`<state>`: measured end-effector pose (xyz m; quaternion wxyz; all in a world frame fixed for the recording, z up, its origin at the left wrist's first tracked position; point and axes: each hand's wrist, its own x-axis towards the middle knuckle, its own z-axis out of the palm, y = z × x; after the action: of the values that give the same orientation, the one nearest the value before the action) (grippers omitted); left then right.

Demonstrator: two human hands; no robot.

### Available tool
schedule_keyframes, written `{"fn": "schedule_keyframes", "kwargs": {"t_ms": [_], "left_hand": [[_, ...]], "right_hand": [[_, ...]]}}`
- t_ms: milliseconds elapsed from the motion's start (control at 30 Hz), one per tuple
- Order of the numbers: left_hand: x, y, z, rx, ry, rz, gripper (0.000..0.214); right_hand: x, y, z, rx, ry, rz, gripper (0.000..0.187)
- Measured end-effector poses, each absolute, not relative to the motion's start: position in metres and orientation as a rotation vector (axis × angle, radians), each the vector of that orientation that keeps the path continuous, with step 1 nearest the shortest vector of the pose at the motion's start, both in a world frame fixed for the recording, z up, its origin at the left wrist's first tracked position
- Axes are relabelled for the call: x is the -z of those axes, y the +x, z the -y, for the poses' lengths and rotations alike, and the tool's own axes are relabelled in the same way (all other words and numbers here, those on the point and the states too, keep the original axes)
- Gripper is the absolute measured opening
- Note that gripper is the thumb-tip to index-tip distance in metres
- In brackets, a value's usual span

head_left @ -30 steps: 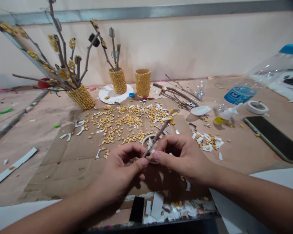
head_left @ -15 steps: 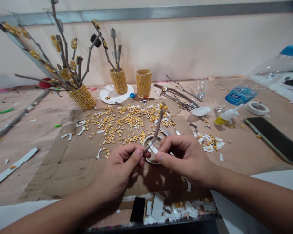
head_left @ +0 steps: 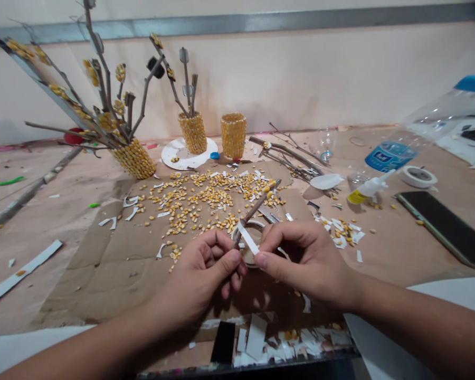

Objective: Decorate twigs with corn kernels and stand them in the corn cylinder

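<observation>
My left hand (head_left: 211,269) pinches the lower end of a twig (head_left: 257,206), which slants up to the right and carries yellow corn kernels near its tip. One end of a narrow white strip of tape (head_left: 248,240) lies against the twig. Its other end is pinched between the thumb and fingers of my right hand (head_left: 301,258). Behind the hands a roll of tape (head_left: 257,226) lies on the cardboard (head_left: 114,269), partly hidden by them. Loose corn kernels (head_left: 214,195) are scattered beyond it.
Kernel-covered pots (head_left: 233,136) stand at the back, two holding twigs. To the right are a plastic bottle (head_left: 391,153), a glue bottle (head_left: 368,190), another tape roll (head_left: 418,177) and a phone (head_left: 445,227). White scraps (head_left: 257,338) lie along the front edge.
The twig has tilted further right and its tip is lower. More of the white tape strip shows stretched between the twig and my right hand. My left fingers have loosened slightly.
</observation>
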<state>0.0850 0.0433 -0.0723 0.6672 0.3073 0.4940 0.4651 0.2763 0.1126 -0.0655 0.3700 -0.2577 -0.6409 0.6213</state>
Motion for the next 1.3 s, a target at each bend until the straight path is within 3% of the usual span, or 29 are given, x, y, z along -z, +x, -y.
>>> {"fn": "schedule_keyframes", "kwargs": {"t_ms": [667,867,1100,1200,1300], "left_hand": [[0.073,0.082,-0.051,-1.106,0.6,-1.227,0.04],[0.07,0.08,-0.051,-1.154,0.6,-1.125,0.041],[0.066,0.083,-0.05,-1.145,0.619,-1.124,0.043],[0.067,0.084,-0.047,-1.16,0.655,-1.178,0.04],[0.07,0.085,-0.042,-1.173,0.707,-1.283,0.036]], "right_hand": [[0.042,0.293,-0.122,-1.512,-0.43,1.923,0.021],[0.045,0.304,-0.152,-1.092,-0.654,2.249,0.025],[0.067,0.305,-0.183,-0.128,-1.398,2.384,0.01],[0.072,0.301,-0.181,-0.092,-1.34,2.365,0.013],[0.069,0.293,-0.166,-0.359,-0.993,2.318,0.014]]}}
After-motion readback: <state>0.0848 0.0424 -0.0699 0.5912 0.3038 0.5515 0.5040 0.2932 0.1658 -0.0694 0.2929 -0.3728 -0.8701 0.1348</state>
